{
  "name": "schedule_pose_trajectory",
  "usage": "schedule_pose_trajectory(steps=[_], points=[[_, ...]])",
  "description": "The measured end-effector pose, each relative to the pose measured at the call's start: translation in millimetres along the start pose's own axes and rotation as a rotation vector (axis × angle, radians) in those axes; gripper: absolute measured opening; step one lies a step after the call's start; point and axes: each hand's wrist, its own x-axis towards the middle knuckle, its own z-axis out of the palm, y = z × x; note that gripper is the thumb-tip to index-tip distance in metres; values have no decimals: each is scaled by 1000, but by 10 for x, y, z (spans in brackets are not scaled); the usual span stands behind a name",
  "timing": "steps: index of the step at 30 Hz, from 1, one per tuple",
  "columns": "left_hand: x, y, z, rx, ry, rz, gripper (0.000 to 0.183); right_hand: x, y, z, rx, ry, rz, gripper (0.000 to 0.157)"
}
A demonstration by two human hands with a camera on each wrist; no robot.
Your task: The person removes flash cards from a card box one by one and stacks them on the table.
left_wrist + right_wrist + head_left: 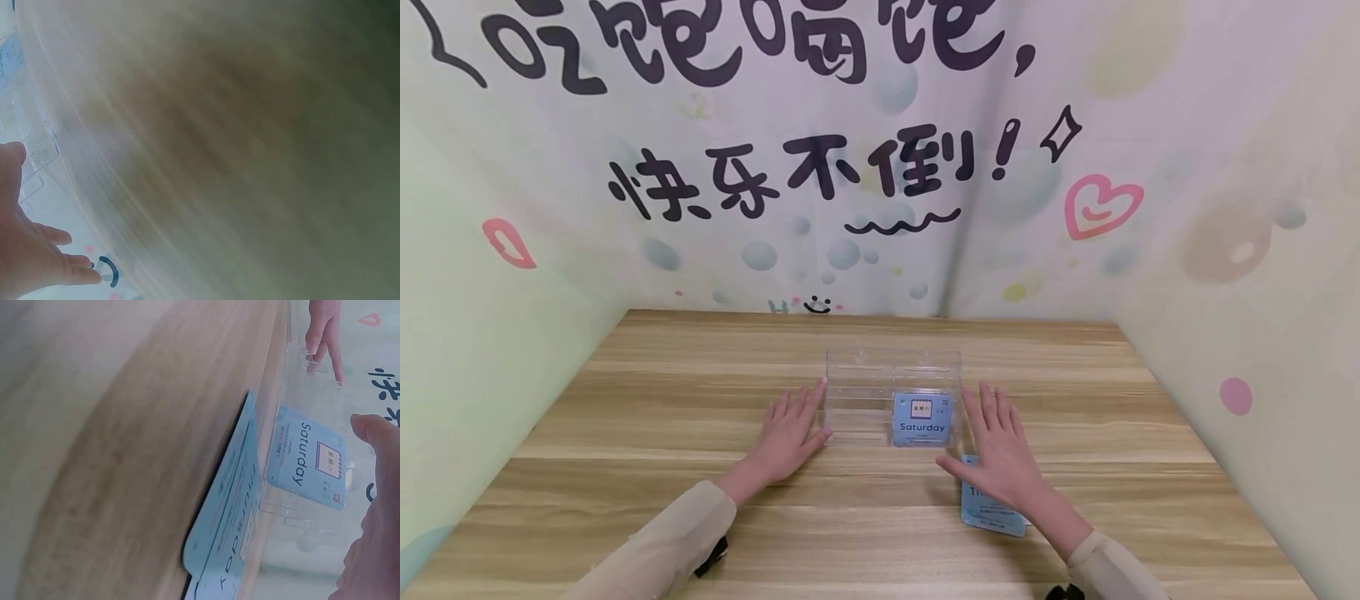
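Note:
A clear plastic card holder [859,407] with several compartments stands on the table. In its lower right compartment is a light blue card [922,427] printed "Saturday". My left hand [784,440] lies along the holder's left side, fingers spread, thumb and fingertips at its edge. On the other side, my right hand [1000,454] has straight, spread fingers close to the holder's right edge; in the head view I cannot tell whether they touch it. Partly under that hand are blue cards [219,531] lying on the table, the top one reading "Thursday" in the right wrist view.
The wood-grain table [865,542] runs back to a pale cloth backdrop [715,250] with black lettering. Pale walls of the same printed cloth rise at the left and right. A dark band [711,557] sits at the left sleeve.

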Motion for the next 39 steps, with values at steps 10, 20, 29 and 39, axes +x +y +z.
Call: schedule_pose_trajectory(steps=[10, 20, 29, 39], points=[[11, -9, 19, 1, 15, 4, 71, 62, -37, -5, 23, 2, -4, 100], [4, -6, 5, 10, 3, 0, 71, 115, -36, 33, 29, 68, -56, 102], [2, 1, -8, 17, 1, 9, 72, 163, -54, 33, 38, 30, -32, 105], [0, 7, -11, 16, 14, 11, 71, 228, -51, 86, 76, 155, -63, 97]])
